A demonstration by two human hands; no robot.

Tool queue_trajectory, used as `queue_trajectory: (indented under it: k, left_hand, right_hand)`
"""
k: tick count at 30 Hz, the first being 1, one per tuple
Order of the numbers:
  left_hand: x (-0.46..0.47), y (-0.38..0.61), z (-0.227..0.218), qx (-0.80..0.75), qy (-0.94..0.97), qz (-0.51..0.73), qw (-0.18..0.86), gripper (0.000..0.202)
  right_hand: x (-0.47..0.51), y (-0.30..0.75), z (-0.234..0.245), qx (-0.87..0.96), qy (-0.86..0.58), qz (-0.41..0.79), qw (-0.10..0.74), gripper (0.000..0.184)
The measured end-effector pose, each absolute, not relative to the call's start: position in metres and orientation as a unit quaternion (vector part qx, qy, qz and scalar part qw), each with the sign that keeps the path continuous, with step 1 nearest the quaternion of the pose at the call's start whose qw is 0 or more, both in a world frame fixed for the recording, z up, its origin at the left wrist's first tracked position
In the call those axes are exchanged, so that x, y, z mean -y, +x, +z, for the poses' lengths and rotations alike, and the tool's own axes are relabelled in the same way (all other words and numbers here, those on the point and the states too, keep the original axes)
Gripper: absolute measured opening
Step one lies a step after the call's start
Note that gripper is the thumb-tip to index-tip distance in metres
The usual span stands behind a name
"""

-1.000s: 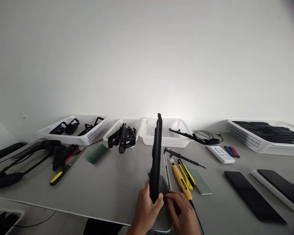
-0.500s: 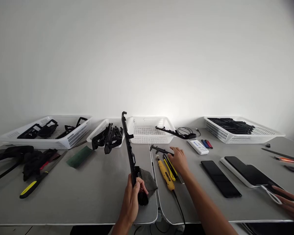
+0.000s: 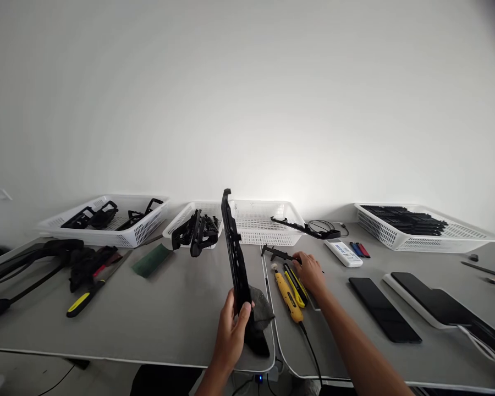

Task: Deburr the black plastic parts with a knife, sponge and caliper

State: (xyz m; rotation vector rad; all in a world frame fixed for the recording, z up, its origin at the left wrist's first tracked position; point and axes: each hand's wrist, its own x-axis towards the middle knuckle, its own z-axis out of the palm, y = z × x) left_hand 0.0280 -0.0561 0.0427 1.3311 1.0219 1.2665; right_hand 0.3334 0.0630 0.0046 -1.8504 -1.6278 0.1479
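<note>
My left hand (image 3: 233, 330) is closed around a long black plastic trim piece (image 3: 236, 247), held upright and slightly tilted above the table's near edge. A dark grey sheet or cloth (image 3: 260, 311) shows just behind the piece's lower end; whether I also hold it I cannot tell. Over on the right, my right hand (image 3: 311, 272) has its fingers closed on the body of a dark caliper (image 3: 277, 253), whose jaws point left. Below that hand lie a yellow utility knife (image 3: 295, 286) and a yellow corded rotary tool (image 3: 287, 297).
White baskets with black parts stand at the left (image 3: 127, 237), centre-left (image 3: 177, 215) and right (image 3: 391, 234). Another basket (image 3: 268, 237) has a black trim piece (image 3: 305, 227) across its corner. A phone (image 3: 383, 309), a white box (image 3: 343, 254) and a yellow-handled file (image 3: 82, 301) lie about.
The view has swung a little left. The trim piece in my left hand has turned, showing a different side. My right hand has closed round the caliper. The other person's hand at right has left view.
</note>
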Motion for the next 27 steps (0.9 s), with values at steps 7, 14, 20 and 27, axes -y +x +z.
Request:
queue_trajectory:
  k: [7,14,20,27]
  left_hand:
    - [0.049,0.027,0.036,-0.413,0.51,0.572,0.493,0.052]
    - [0.051,0.038,0.042,-0.375,0.431,0.57,0.59,0.058]
    - [0.05,0.035,0.043,-0.388,0.426,0.531,0.621,0.048]
    - [0.051,0.036,0.047,-0.385,0.453,0.501,0.629,0.048]
  right_hand:
    - [-0.039,0.314,0.037,0.647,-0.637,0.031,0.418,0.04]
    - [0.037,0.259,0.051,0.647,-0.57,0.078,0.5,0.039]
    - [0.057,0.247,0.026,0.619,-0.623,0.061,0.474,0.054]
    - [0.052,0.254,0.023,0.591,-0.665,0.01,0.457,0.067]
